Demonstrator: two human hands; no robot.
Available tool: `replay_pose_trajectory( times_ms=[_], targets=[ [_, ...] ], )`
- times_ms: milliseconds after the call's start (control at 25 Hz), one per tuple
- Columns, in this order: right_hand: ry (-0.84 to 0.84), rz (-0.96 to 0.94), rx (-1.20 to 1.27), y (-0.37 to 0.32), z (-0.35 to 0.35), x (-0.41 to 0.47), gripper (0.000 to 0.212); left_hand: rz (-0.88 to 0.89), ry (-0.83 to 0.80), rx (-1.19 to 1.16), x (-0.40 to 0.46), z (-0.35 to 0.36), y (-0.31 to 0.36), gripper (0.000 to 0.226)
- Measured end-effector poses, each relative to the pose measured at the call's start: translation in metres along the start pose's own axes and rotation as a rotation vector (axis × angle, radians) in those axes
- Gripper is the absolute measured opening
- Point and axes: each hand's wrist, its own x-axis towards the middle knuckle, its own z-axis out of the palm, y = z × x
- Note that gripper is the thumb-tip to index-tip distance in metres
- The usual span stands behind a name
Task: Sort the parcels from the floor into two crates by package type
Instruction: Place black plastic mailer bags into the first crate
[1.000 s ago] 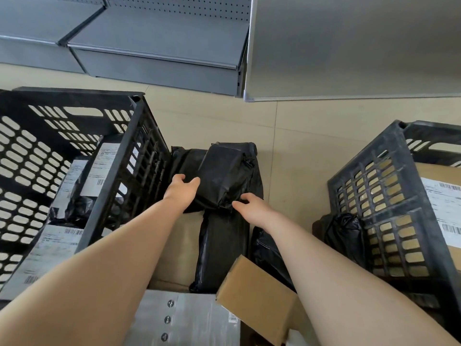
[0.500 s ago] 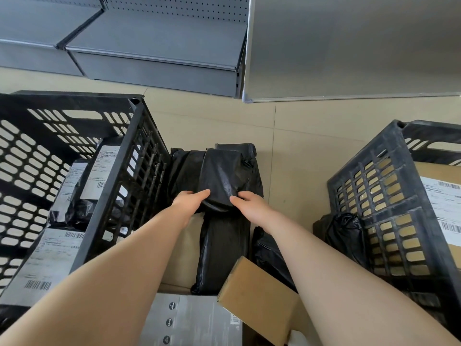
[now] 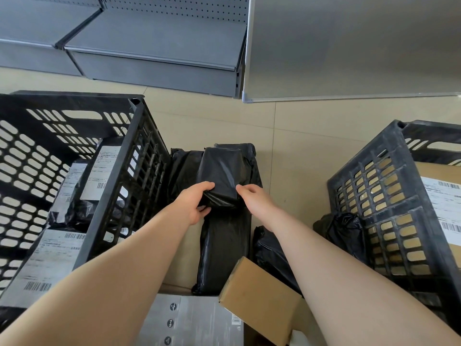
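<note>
Head view: left hand [image 3: 197,203] grips the black parcel [image 3: 220,178] beside the left crate [image 3: 129,171]; right hand [image 3: 252,198] touches it, fingers relaxed. Pickup under way; next, probably lifting it into that crate.

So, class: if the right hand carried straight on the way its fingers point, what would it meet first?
The right hand points at the small black bag parcel; its fingertips look nearly or already on it, though depth is unclear.

Bright, even daylight around me; soft shadows on the floor [image 3: 299,156]. Sheen on the black bags [image 3: 222,171]. Edges bow outward at 9 and 3 o'clock.
</note>
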Motion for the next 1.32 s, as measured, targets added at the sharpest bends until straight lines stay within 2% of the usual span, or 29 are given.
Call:
replay_pose_trajectory(
  times_ms=[120, 240, 360, 480, 680, 880, 960, 1040, 1160, 1240, 1320],
  targets=[
    [0.123, -0.029, 0.017, -0.001, 0.0, -0.001, 0.04, 0.137, -0.013, -0.043, -0.005, 0.011, 0.002, 0.042],
    [0.269, -0.088, 0.148, -0.005, -0.004, 0.001, 0.024, 0.399, 0.06, 0.18, -0.016, 0.025, 0.0, 0.063],
    [0.307, -0.111, 0.312, -0.014, -0.003, 0.002, 0.036, 0.681, 0.101, 0.411, -0.027, 0.035, -0.005, 0.061],
    [0.302, -0.106, 0.393, -0.019, -0.001, 0.002, 0.049, 0.787, 0.091, 0.519, -0.035, 0.039, -0.009, 0.061],
    [0.267, -0.044, 0.631, -0.026, 0.004, 0.005, 0.052, 0.986, 0.044, 0.772, -0.042, 0.042, -0.02, 0.057],
    [0.31, 0.005, 0.788, -0.029, -0.002, 0.004, 0.036, 1.135, -0.081, 0.927, -0.038, 0.045, -0.02, 0.06],
    [0.324, 0.034, 0.774, -0.023, -0.005, 0.004, 0.035, 1.15, -0.205, 0.953, -0.04, 0.04, -0.022, 0.061],
    [0.293, 0.094, 0.781, -0.017, -0.008, 0.004, 0.04, 1.104, -0.315, 0.925, -0.041, 0.037, -0.021, 0.053],
    [0.28, 0.163, 0.763, -0.011, -0.01, 0.004, 0.04, 0.847, -0.389, 0.741, -0.04, 0.035, -0.015, 0.037],
    [0.293, 0.172, 0.731, -0.008, -0.012, 0.002, 0.033, 0.708, -0.358, 0.616, -0.038, 0.034, -0.015, 0.032],
    [0.299, 0.165, 0.723, -0.008, -0.015, 0.0, 0.028, 0.679, -0.233, 0.567, -0.034, 0.033, -0.015, 0.033]
  ],
)
